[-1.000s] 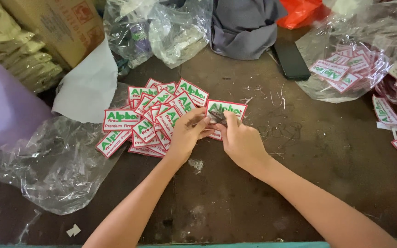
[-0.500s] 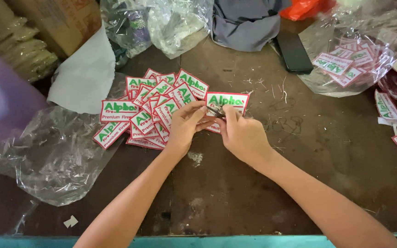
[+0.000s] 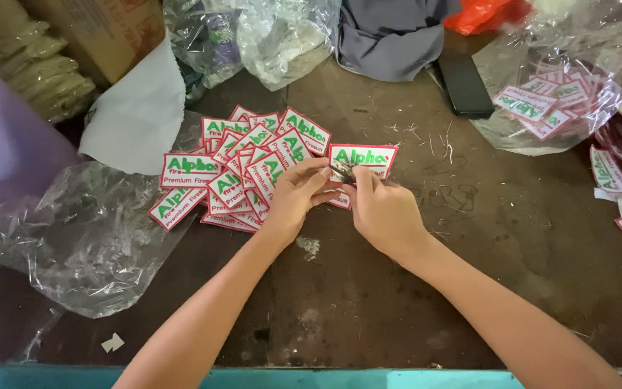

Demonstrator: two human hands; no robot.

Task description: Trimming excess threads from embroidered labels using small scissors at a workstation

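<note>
left hand (image 3: pixel 298 196), right hand (image 3: pixel 383 212) pinching patch (image 3: pixel 363 157), lower edge hidden

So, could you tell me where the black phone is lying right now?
In the head view the black phone lies flat at the upper right of the table, between the grey cloth and the clear bag of patches.

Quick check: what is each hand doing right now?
Left hand: fingers pinch the white patch.
Right hand: closed on a small dark tool at the patch.

Two hands (image 3: pixel 300 198), one phone (image 3: pixel 463 83), one purple tub (image 3: pixel 1 140)
</note>
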